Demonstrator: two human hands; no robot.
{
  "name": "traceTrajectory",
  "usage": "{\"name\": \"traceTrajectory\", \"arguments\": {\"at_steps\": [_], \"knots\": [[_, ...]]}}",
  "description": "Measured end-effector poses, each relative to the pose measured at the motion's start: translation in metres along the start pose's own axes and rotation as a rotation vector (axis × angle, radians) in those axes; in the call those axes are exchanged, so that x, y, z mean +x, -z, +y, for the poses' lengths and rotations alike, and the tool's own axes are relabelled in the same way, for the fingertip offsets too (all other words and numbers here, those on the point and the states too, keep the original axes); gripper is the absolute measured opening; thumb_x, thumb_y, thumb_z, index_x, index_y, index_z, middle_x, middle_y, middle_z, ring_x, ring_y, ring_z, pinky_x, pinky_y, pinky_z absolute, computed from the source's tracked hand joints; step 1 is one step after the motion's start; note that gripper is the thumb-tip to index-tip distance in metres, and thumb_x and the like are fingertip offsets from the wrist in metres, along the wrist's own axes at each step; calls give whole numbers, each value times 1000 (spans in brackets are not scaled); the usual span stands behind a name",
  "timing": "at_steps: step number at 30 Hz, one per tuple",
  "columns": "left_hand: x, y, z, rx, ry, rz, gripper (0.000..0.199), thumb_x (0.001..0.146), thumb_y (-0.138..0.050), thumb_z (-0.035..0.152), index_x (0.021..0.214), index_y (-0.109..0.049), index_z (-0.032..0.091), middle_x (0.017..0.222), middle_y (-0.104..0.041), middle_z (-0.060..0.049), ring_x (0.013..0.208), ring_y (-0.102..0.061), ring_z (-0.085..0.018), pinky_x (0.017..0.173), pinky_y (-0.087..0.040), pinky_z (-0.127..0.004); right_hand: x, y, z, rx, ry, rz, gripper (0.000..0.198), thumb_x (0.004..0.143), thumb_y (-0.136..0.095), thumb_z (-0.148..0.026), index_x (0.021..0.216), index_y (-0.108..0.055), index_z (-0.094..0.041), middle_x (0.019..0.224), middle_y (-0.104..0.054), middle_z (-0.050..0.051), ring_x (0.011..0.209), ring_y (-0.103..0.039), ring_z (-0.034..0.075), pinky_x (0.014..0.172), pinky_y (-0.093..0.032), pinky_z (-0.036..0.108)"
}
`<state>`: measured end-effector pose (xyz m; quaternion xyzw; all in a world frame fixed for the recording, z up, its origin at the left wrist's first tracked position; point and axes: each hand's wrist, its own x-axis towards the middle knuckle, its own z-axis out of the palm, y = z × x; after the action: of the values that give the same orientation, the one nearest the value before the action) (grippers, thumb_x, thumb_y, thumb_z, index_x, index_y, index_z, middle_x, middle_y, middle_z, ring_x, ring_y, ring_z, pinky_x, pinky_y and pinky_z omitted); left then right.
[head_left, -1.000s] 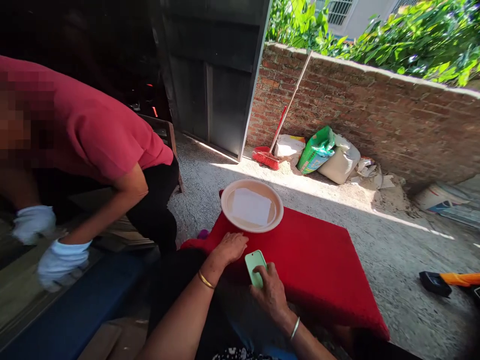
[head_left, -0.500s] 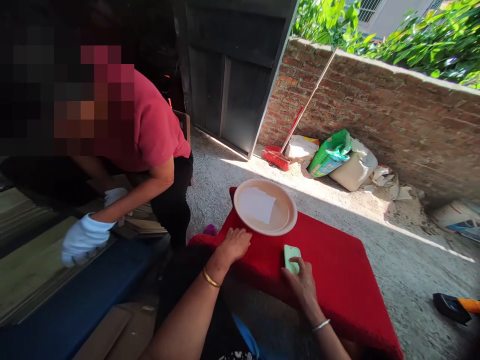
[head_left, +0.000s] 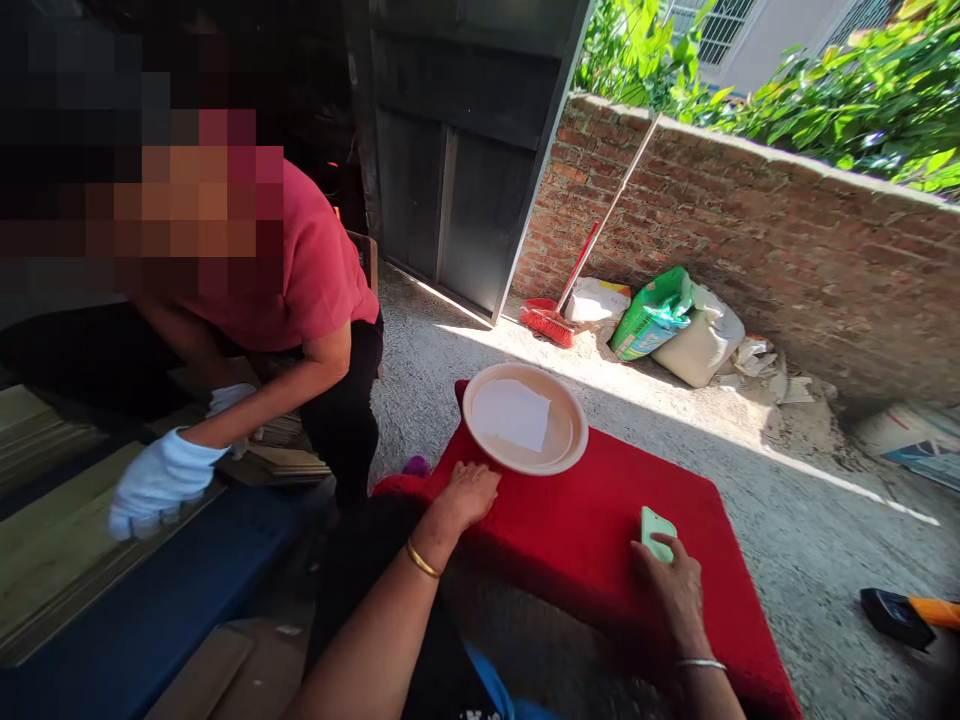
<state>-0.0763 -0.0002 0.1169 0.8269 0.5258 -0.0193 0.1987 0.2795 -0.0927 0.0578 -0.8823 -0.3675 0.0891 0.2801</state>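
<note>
My left hand [head_left: 471, 494] lies on the red cloth cover [head_left: 540, 520] of a low bench or table, fingers stretched out, holding nothing. Just beyond its fingertips sits a beige basin [head_left: 559, 462] with a white rectangular piece [head_left: 517, 415] inside. Toward the right side of the cloth, my right hand [head_left: 675, 580] is closed on a pale green, flat piece with rounded corners [head_left: 657, 528]. It is about phone-sized; its exact kind I cannot make out. The fingers cover its near end.
At the left, a person in a red shirt [head_left: 322, 270] and white gloves [head_left: 161, 480] bends over stacked boards [head_left: 67, 540]. A dark metal door [head_left: 480, 200], a broom [head_left: 551, 322] and filled sacks [head_left: 697, 335] by a brick wall [head_left: 750, 220] stand beyond. An orange-handled tool [head_left: 900, 615] lies right.
My right hand has moved to the right across the red cloth with the green piece. My left hand stays in place. The co-worker's gloved hand has shifted slightly left.
</note>
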Motion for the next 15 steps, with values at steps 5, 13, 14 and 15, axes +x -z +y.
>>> {"name": "traceTrajectory", "arguments": {"at_steps": [5, 13, 14, 15], "knots": [[5, -3, 0, 18, 4, -14, 33, 97, -49, 25, 124, -66, 19, 127, -67, -14, 125, -58, -30, 109, -40, -47, -17, -28, -30, -33, -3, -83, 46, 64, -65, -53, 100, -68, -24, 82, -56, 3, 74, -59, 25, 66, -48, 37], [10, -9, 0, 66, 11, -23, 39, 97, -48, 25, 133, -61, 20, 135, -64, -14, 128, -55, -31, 110, -40, -48, -104, -72, -94, 293, 529, -506, 28, 63, -69, -31, 90, -71, -28, 92, -60, 1, 86, -62, 21, 75, -49, 30], [11, -9, 1, 69, 9, -22, 38, 97, -49, 25, 133, -61, 20, 134, -64, -15, 128, -56, -31, 110, -40, -48, -96, -63, -85, 313, 502, -472, 28, 62, -69, -34, 89, -72, -27, 92, -61, 2, 87, -62, 22, 76, -49, 31], [11, -8, 2, 70, 7, -21, 38, 97, -50, 25, 132, -62, 19, 134, -63, -15, 128, -56, -31, 110, -40, -48, -83, -50, -71, 318, 452, -407, 30, 61, -70, -39, 88, -72, -26, 90, -62, 3, 87, -63, 23, 76, -49, 32]]}}
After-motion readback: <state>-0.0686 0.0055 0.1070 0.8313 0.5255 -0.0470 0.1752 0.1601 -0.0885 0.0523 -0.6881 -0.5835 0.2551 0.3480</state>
